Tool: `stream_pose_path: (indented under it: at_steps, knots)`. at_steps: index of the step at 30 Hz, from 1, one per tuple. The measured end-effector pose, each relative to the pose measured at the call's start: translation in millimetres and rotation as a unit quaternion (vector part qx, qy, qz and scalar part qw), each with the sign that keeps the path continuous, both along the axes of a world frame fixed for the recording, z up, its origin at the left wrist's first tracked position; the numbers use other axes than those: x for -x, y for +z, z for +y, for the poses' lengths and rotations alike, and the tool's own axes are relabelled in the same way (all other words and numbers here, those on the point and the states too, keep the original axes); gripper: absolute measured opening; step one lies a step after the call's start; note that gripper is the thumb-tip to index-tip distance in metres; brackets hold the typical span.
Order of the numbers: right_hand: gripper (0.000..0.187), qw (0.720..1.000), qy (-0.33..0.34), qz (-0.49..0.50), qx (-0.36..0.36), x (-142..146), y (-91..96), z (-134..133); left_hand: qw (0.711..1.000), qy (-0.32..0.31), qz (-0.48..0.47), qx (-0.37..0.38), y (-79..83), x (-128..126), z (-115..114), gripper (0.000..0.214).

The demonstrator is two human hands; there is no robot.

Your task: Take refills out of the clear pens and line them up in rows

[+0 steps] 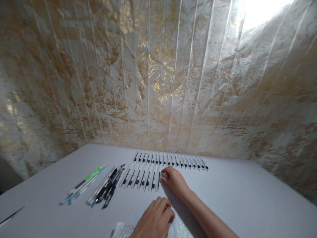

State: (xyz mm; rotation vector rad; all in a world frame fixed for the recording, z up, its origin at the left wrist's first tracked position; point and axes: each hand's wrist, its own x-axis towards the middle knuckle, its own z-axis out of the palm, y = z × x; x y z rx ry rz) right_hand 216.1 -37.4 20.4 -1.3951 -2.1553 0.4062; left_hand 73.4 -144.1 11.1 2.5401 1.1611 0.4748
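Observation:
My right hand [174,180] is at the right end of the front row of slim clear pens [143,178] with dark cores. Its thumb and index finger are curved with a gap between them, just beside the last pen [158,181] of that row. Closer to me, my left hand [157,216] is low over the table with its fingers curled in; whether they hold anything is hidden. Behind the front row runs a longer row of similar pens [170,160], laid side by side.
Left of the rows lie a bunch of mostly black pens [109,188] and a looser group of green, white and pale blue pens [84,185]. A thin dark stick [12,215] is at the far left. Clear printed plastic [121,229] lies near my left hand. A gold-patterned curtain [158,82] hangs behind the white table [235,198].

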Motion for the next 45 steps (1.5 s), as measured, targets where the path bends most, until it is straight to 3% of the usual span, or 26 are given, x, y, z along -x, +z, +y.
stream_pose_path:
  at_steps: [6, 10, 15, 19, 24, 29, 33, 36, 38, 41, 43, 45]
  knots:
    - [0.023, 0.999, 0.007, 0.038, 0.002, -2.0, -2.4, 2.8, 0.999, 0.009, 0.03, -0.037, 2.6, 18.2, 2.4, 0.033]
    - [0.025, 0.986, 0.006, 0.165, 0.032, -11.7, -7.7, 12.3, 0.998, 0.029, 0.018, -0.055, -4.7, 25.0, 3.7, 0.036]
    - [0.011, 0.919, 0.031, 0.344, 0.192, -19.6, -7.8, 8.7, 0.998, 0.054, 0.021, -0.03, 1.6, 19.2, -0.9, 0.034]
    - [0.033, 0.875, 0.063, 0.381, 0.29, -17.2, -5.1, -5.9, 0.997, 0.062, 0.022, -0.032, 5.9, 15.4, -3.5, 0.034]
    - [0.045, 0.859, 0.044, 0.407, 0.309, -12.9, -5.2, -12.8, 0.998, 0.068, 0.008, -0.017, 5.5, 15.5, -3.3, 0.032]
    - [0.036, 0.801, 0.073, 0.486, 0.342, -14.6, -0.4, -17.8, 0.998, 0.067, 0.014, 0.0, 8.6, 15.4, -4.2, 0.033]
    - [0.03, 0.784, 0.086, 0.497, 0.362, -18.1, 1.0, -21.2, 0.997, 0.071, 0.016, -0.004, 10.6, 14.8, -4.7, 0.034]
    - [0.027, 0.81, 0.082, 0.465, 0.348, -19.0, -1.9, -20.2, 0.997, 0.072, 0.023, -0.002, 11.7, 15.2, -5.0, 0.033]
    - [0.019, 0.873, 0.06, 0.39, 0.286, -18.7, -3.3, -20.0, 0.997, 0.075, 0.029, -0.013, 11.1, 15.6, -5.4, 0.032]
    - [0.007, 0.975, 0.038, 0.192, 0.109, -15.9, -2.4, -23.2, 0.994, 0.079, 0.047, -0.054, 7.7, 15.2, -5.7, 0.031]
    - [0.016, 0.995, 0.051, 0.082, 0.023, -11.6, -1.3, -26.8, 0.991, 0.079, 0.073, -0.074, 4.7, 13.9, -5.3, 0.032]
    - [0.019, 0.997, 0.067, 0.026, -0.009, -6.1, -1.4, -29.7, 0.988, 0.081, 0.102, -0.08, 2.3, 12.2, -4.5, 0.032]
